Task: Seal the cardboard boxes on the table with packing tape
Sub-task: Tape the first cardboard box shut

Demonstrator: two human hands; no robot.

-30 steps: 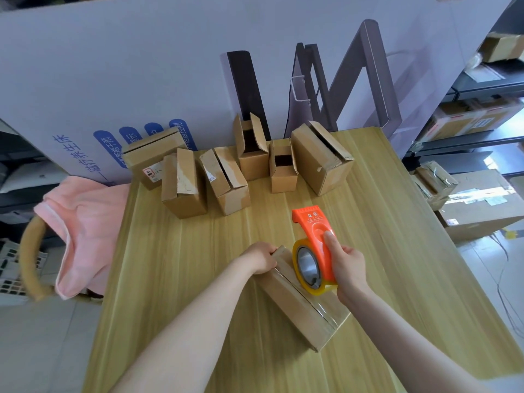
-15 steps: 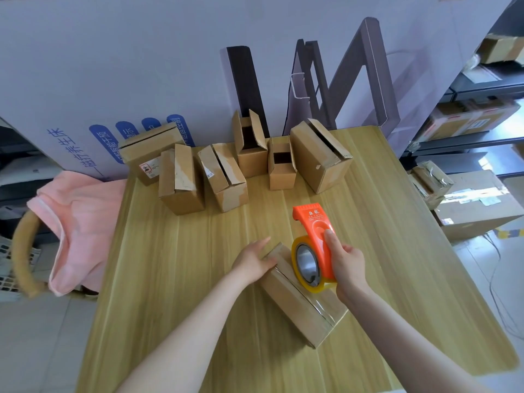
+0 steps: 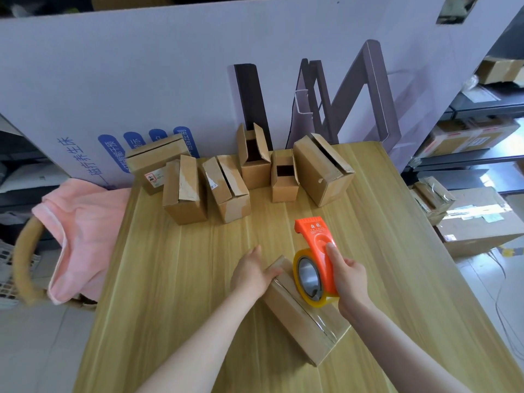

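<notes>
A small cardboard box (image 3: 304,321) lies on its side on the wooden table (image 3: 170,279), with clear tape along its top seam. My left hand (image 3: 252,272) rests flat against the box's far end, fingers together, thumb on top. My right hand (image 3: 350,282) grips an orange tape dispenser (image 3: 317,256) with a yellow-rimmed roll, held upright on the box's top. Several more cardboard boxes (image 3: 226,188) stand in a row at the table's far edge, some with flaps open.
A large white printed carton (image 3: 198,66) stands upright behind the table. A pink cloth (image 3: 82,222) hangs over a chair at the left. Brown cartons (image 3: 479,222) lie on the floor at the right, below dark shelving (image 3: 482,143).
My left hand opened from a curled grip on the box's end and now lies flat against it. The dispenser stayed in about the same place on the box.
</notes>
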